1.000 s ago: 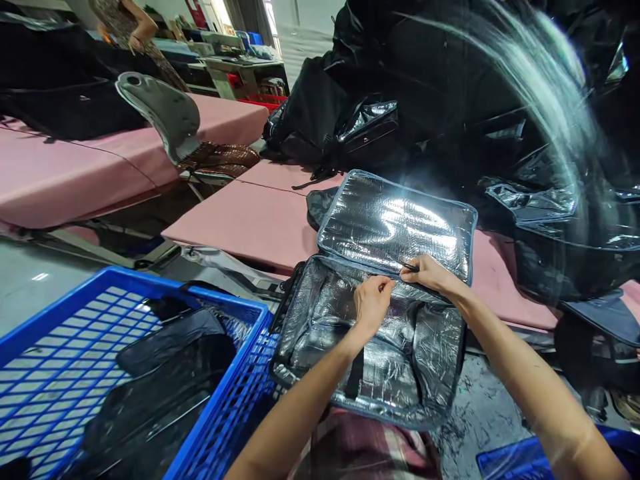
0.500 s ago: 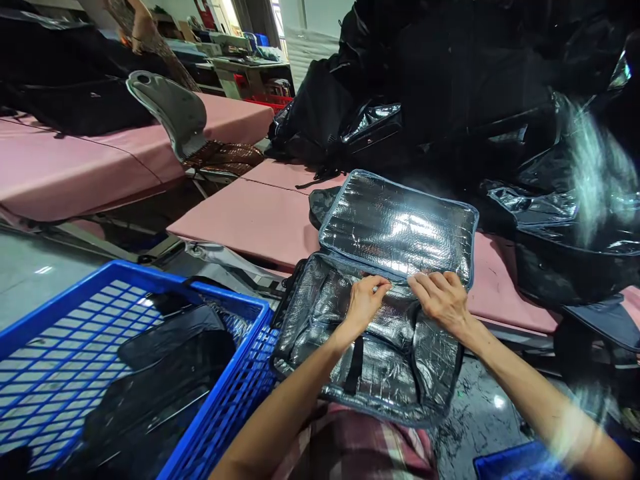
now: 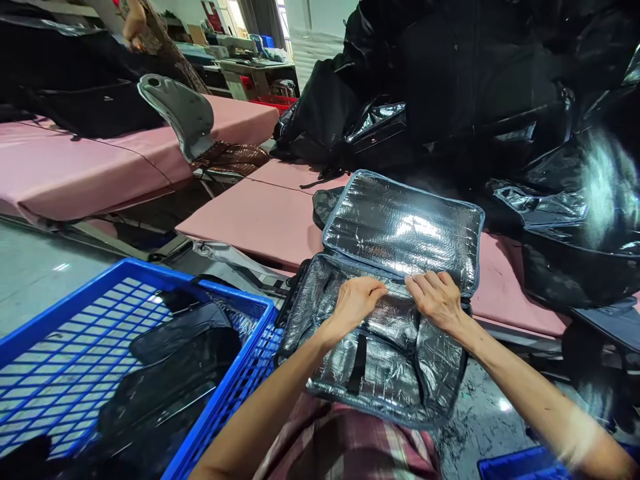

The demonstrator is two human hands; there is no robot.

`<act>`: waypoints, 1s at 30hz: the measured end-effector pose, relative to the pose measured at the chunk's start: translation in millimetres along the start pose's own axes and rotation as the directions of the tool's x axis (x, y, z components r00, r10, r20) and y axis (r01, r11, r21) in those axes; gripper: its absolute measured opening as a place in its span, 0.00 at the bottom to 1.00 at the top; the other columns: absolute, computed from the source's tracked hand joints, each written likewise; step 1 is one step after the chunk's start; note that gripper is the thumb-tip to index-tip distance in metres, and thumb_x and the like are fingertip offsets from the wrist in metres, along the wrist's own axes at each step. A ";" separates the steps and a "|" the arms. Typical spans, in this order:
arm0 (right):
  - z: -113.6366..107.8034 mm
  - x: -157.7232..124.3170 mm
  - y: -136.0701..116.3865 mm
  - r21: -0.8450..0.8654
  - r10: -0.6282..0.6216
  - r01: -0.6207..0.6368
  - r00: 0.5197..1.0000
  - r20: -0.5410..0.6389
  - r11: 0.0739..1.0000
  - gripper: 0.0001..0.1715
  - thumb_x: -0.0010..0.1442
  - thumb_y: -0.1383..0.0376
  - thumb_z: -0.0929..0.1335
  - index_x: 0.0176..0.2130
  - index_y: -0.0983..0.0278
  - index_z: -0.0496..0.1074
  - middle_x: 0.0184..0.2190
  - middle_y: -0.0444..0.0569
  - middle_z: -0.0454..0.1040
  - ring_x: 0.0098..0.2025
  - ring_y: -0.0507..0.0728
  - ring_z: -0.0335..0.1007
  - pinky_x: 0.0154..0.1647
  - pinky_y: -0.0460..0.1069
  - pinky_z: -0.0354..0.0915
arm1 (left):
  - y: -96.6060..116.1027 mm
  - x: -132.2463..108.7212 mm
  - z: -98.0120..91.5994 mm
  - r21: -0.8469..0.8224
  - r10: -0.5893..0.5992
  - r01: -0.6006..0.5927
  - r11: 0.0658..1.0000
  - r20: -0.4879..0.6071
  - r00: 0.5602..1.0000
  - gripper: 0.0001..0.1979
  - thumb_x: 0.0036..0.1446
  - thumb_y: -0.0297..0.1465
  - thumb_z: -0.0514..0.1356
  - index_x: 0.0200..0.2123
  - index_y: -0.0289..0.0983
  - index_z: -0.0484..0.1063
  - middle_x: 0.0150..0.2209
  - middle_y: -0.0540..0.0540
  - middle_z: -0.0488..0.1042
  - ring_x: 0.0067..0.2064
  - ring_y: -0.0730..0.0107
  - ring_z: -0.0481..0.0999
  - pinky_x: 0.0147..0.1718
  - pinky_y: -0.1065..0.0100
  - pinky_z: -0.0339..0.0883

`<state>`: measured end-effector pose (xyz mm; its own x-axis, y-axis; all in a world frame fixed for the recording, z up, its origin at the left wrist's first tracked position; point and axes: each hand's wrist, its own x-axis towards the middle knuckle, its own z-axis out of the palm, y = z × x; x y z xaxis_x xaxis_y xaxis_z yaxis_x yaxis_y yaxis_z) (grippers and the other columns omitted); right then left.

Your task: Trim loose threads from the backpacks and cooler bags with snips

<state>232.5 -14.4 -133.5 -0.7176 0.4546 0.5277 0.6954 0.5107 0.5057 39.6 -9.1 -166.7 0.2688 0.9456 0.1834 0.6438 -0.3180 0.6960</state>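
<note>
An insulated bag (image 3: pixel 390 373) with a crinkled silver foil lining lies open in front of me, partly over my lap and against the table edge. Its lid (image 3: pixel 400 227), edged in grey-blue binding, is folded back onto the table. At the inner seam below the lid, my left hand (image 3: pixel 357 300) is closed in a pinch; what sits between thumb and fingertips is too small to make out. Just right of it, my right hand (image 3: pixel 436 297) grips the lining along the same seam. A black strap (image 3: pixel 357 363) runs down the front inside wall.
A blue plastic crate (image 3: pixel 200 413) holding black bag pieces stands at my left. Black bags (image 3: pixel 450 100) are heaped at the back of the pink-covered table (image 3: pixel 250 217). Beyond are a grey chair (image 3: pixel 180 113) and a person's arm (image 3: pixel 134 23). Another blue container (image 3: pixel 525 463) is low right.
My left hand has shifted slightly left and turned, its back now more toward me. My right hand stays at the seam. The whole view has drifted a little.
</note>
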 end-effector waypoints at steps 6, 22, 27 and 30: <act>-0.4 -4.5 1.2 0.030 0.067 -0.068 0.997 0.046 0.997 0.09 0.59 0.70 0.63 0.29 0.64 0.70 0.20 0.44 0.66 0.26 0.52 0.54 0.29 0.50 0.45 | -5.5 -4.5 -25.8 0.312 0.147 -0.202 0.928 0.192 0.970 0.10 0.56 0.35 0.56 0.28 0.40 0.76 0.30 0.50 0.76 0.34 0.69 0.72 0.33 0.70 0.58; 6.5 -31.8 0.1 0.069 0.235 -0.237 0.971 0.038 0.969 0.09 0.60 0.66 0.64 0.41 0.65 0.69 0.34 0.48 0.75 0.34 0.54 0.61 0.33 0.50 0.49 | 34.5 88.9 -32.2 0.222 0.028 -0.198 0.955 0.594 0.804 0.07 0.48 0.29 0.57 0.25 0.34 0.74 0.26 0.49 0.73 0.30 0.72 0.67 0.28 0.72 0.54; 9.2 -24.7 -4.0 0.107 0.282 -0.284 0.959 0.042 0.953 0.08 0.59 0.66 0.65 0.40 0.65 0.69 0.35 0.48 0.75 0.35 0.54 0.61 0.34 0.50 0.51 | 33.1 110.4 -35.4 0.158 0.013 -0.175 0.972 0.704 0.710 0.04 0.41 0.27 0.58 0.21 0.34 0.73 0.30 0.49 0.74 0.31 0.74 0.66 0.32 0.73 0.57; 10.0 -21.9 -5.1 0.135 0.288 -0.291 0.957 0.046 0.947 0.08 0.59 0.66 0.65 0.40 0.65 0.69 0.35 0.47 0.75 0.36 0.54 0.61 0.35 0.50 0.51 | 29.8 111.9 -32.8 0.116 0.030 -0.165 0.979 0.726 0.687 0.04 0.40 0.28 0.58 0.20 0.33 0.72 0.32 0.48 0.74 0.31 0.74 0.64 0.33 0.72 0.57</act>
<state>244.2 -19.7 -154.5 -0.4880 0.6151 0.6193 0.8623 0.4498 0.2328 65.4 89.5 -102.6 0.7239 0.5904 -0.3569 0.6693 -0.4754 0.5710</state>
